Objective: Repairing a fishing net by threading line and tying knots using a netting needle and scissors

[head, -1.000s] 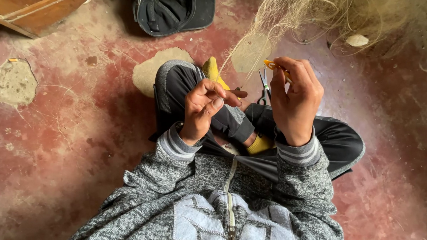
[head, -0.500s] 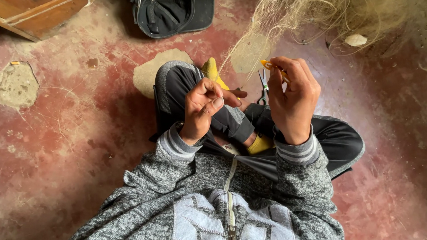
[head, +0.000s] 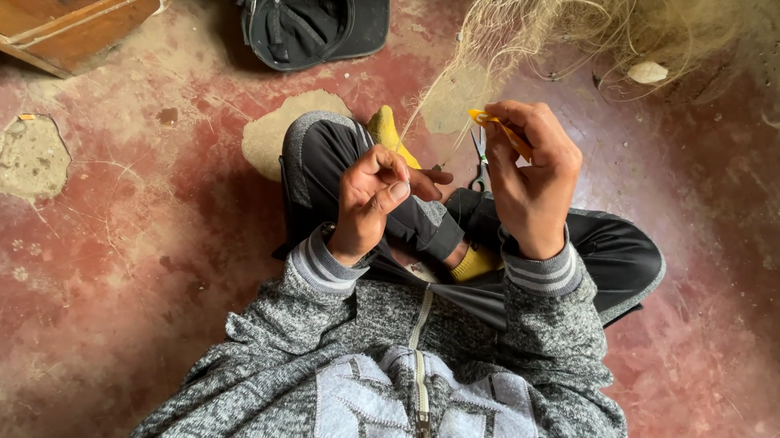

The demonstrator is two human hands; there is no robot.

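Note:
I sit cross-legged on the floor in a grey jacket and dark trousers. My right hand (head: 532, 178) grips a yellow netting needle (head: 491, 123), its tip poking out to the upper left of my fingers. My left hand (head: 375, 200) is closed, pinching thin strands of a pale fishing net (head: 546, 26) that runs up from my lap to a heap at the top. Small scissors (head: 478, 161) lie on the floor between my hands.
A dark cap (head: 317, 16) lies upside down at the top centre. A wooden board (head: 69, 10) fills the top left corner. The red floor (head: 117, 256) has worn bare patches (head: 28, 156). A pale stone-like piece (head: 647, 72) rests in the net heap.
My right hand has shifted slightly with the needle; my left hand keeps its pinch on the net. The view has drifted a little.

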